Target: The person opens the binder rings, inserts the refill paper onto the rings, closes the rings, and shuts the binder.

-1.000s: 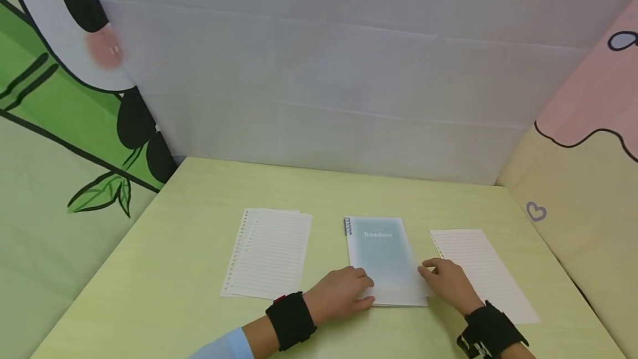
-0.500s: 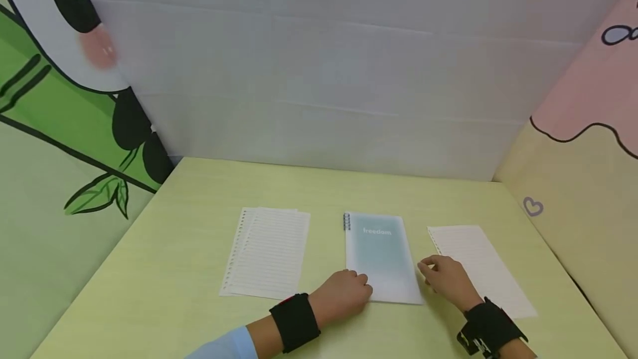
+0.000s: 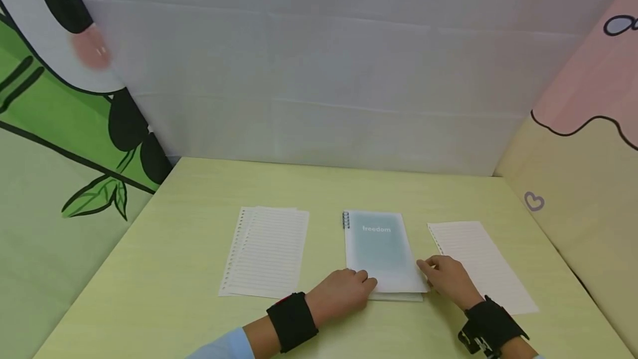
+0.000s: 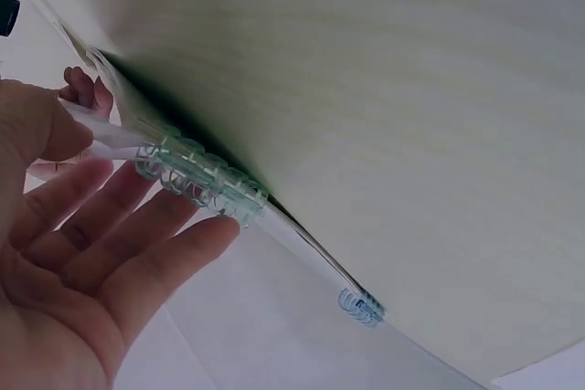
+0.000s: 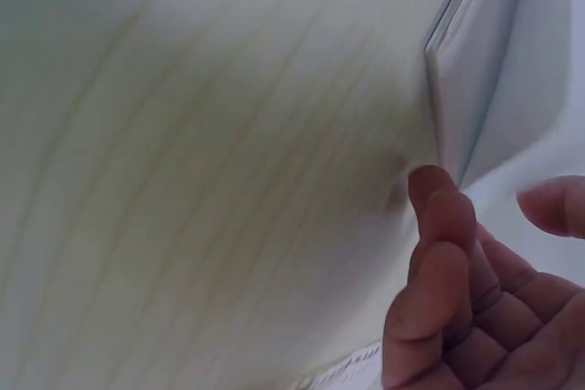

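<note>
A spiral notebook (image 3: 381, 248) with a pale blue cover reading "freedom" lies mid-table. Its cover's lower edge stands raised, showing a strip of what is beneath. At the lower left corner my left hand (image 3: 344, 292) pinches the cover; in the left wrist view, the thumb (image 4: 55, 130) lies over the white sheet, with fingers near the green binding rings (image 4: 206, 175). Beside the right edge is my right hand (image 3: 448, 278), its fingers bent at the corner. The right wrist view has the thumb (image 5: 558, 205) apart from the fingers (image 5: 443, 226), with the lifted cover (image 5: 526, 116) close by.
Loose lined sheets (image 3: 269, 251) with punched holes lie to the left of the notebook. Another lined sheet (image 3: 478, 262) lies at the right, partly under my right hand in the head view. A pale wall (image 3: 319, 71) closes off the table's far side.
The cover's lower edge has risen, and a strip now shows below it. My left hand has closed at the corner and moved slightly; my right hand stays by the right edge.
</note>
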`<state>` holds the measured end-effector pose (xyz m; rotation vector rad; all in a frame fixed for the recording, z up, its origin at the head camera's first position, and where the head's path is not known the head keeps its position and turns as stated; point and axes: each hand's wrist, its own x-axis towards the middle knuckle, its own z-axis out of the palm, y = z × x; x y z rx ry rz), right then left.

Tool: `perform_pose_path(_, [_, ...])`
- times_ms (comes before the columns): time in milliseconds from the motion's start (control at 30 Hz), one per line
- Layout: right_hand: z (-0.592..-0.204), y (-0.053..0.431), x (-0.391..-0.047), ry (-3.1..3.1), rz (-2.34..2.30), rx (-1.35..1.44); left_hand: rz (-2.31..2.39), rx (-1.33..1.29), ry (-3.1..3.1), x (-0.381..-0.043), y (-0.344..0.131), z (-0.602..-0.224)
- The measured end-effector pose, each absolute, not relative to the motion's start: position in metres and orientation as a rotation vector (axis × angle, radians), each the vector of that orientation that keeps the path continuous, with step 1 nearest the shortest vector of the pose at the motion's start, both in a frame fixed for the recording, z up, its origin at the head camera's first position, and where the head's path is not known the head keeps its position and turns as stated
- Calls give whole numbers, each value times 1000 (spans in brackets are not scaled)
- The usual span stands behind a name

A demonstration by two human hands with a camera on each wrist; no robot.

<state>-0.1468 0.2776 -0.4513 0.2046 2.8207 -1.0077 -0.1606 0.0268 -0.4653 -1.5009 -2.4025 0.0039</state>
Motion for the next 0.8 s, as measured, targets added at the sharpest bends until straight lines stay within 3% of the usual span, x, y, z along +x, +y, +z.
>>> perform_pose_path(500, [-446,277,-147,2499,-1472,318,-131,-1499,-2509,-158,22,-460])
perform_pose_path(800, [-417,259,-144,2284,-1802,349,-397,-1393,-2656,-162,10,-453])
